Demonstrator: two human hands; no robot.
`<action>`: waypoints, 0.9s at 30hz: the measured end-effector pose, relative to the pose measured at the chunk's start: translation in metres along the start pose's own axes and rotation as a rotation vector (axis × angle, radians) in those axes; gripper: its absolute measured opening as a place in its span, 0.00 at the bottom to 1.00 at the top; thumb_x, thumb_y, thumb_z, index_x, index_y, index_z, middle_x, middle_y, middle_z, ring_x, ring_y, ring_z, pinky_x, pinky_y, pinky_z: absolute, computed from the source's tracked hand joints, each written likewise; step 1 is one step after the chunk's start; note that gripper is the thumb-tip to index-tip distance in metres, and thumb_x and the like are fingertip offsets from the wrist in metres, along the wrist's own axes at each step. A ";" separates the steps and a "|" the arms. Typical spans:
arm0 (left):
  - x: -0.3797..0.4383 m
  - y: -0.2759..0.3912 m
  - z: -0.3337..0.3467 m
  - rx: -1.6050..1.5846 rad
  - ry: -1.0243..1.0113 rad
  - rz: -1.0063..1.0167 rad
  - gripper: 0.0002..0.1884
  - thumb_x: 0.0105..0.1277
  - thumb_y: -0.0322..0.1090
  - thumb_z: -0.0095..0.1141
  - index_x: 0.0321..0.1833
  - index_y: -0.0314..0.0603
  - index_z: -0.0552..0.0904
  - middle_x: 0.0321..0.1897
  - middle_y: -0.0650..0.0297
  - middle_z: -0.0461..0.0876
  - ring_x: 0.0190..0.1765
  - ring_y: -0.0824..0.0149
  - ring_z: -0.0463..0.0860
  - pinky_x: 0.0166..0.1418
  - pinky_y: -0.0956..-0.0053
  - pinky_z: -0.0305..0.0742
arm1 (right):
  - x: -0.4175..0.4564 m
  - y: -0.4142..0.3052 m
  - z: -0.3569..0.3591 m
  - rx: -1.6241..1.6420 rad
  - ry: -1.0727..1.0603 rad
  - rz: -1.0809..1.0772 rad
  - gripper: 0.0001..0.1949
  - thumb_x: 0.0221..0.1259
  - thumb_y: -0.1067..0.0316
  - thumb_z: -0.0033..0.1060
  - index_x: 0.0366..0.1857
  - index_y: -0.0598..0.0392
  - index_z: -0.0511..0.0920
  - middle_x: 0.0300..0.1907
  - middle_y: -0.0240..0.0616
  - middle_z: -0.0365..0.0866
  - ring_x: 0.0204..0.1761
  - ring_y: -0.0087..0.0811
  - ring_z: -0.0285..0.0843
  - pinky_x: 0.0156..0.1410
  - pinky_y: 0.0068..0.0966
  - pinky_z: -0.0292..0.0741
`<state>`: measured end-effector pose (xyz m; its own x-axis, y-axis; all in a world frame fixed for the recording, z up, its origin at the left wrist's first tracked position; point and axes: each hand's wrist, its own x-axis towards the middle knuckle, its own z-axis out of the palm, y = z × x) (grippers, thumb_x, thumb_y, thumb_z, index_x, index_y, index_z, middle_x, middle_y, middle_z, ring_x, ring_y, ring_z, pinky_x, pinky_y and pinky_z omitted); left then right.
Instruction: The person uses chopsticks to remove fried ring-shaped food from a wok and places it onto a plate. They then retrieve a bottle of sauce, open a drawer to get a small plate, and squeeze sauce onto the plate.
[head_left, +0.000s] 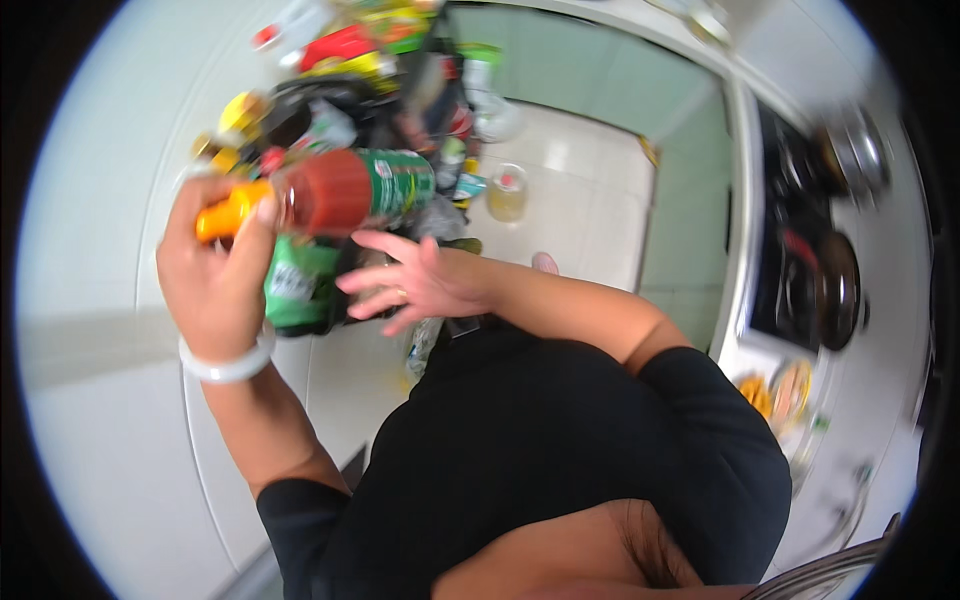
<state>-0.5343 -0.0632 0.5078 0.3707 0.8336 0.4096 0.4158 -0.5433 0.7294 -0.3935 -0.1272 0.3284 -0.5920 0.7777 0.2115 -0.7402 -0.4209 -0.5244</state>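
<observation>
My left hand (217, 277), with a pale bangle at the wrist, grips the orange cap and neck of a bottle of red sauce (330, 191). The bottle lies nearly sideways in the air, its green-labelled base pointing right. Just below the bottle's body, my right hand (409, 281) holds nothing; its fingers are spread and a ring sits on one. Whether a fingertip touches the bottle cannot be told. Behind and under the bottle is a pile of packets and black bags, blurred. A green package (301, 285) with a white label is right of my left hand.
A lidded jar of yellowish liquid (508, 195) stands on the tiled floor. At the right, a black hob (787, 225) carries a steel pot (855, 157) and a dark pan (838, 289). Plates of food (791, 394) are on the counter near it. A white wall is at the left.
</observation>
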 end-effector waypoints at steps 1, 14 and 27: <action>-0.008 0.008 0.014 -0.099 -0.073 -0.006 0.09 0.53 0.31 0.59 0.34 0.33 0.75 0.26 0.64 0.75 0.31 0.74 0.72 0.38 0.82 0.67 | -0.004 0.000 0.008 0.095 0.027 -0.180 0.49 0.39 0.26 0.52 0.67 0.44 0.50 0.67 0.39 0.54 0.66 0.38 0.55 0.63 0.43 0.60; -0.124 0.091 0.225 -0.308 -0.591 0.949 0.11 0.67 0.34 0.44 0.43 0.30 0.72 0.35 0.53 0.75 0.34 0.63 0.75 0.41 0.74 0.70 | -0.271 0.020 0.120 0.295 0.670 -1.603 0.30 0.47 0.43 0.62 0.50 0.50 0.65 0.50 0.39 0.71 0.54 0.39 0.69 0.59 0.50 0.65; -0.349 0.202 0.282 -0.527 -1.227 0.987 0.13 0.63 0.26 0.49 0.50 0.37 0.69 0.34 0.57 0.77 0.34 0.64 0.77 0.42 0.74 0.72 | -0.434 0.218 0.221 0.438 0.990 -2.075 0.32 0.52 0.44 0.57 0.55 0.55 0.63 0.53 0.44 0.70 0.57 0.42 0.67 0.64 0.45 0.63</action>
<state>-0.3458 -0.4917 0.3577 0.8005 -0.4968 0.3352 -0.5742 -0.4755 0.6664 -0.3682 -0.6600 0.3041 0.9352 -0.0105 -0.3541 -0.0057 0.9990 -0.0448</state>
